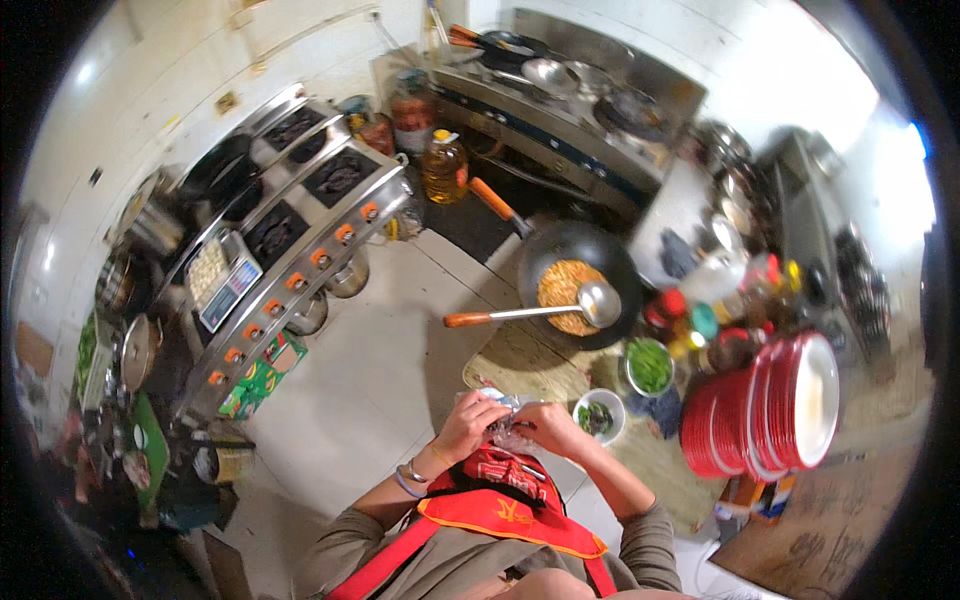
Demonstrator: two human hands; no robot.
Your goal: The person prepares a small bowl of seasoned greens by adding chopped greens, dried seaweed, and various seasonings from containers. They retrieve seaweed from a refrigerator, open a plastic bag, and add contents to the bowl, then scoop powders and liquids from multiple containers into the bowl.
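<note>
Just in front of the red apron (510, 510), my left hand (474, 421) and my right hand (551, 429) grip a crinkled clear plastic bag (514, 439) between them. What the bag contains is mostly hidden by my fingers. To the right of my right hand, a white bowl (616, 409) holds dark green chopped leaves. Farther out stands a black wok (544, 251) with orange-brown food (559, 281) in it. A steel ladle (600, 304) with a wooden handle lies across the wok.
A bowl of chopped greens (649, 366) and stacked red bowls (720, 420) stand right on the worktop (517, 360). Blurred seasoning containers (705, 322) sit behind. Left is a steel gas range (307, 259) bearing a digital scale (232, 292). An oil jug (445, 169) stands beyond.
</note>
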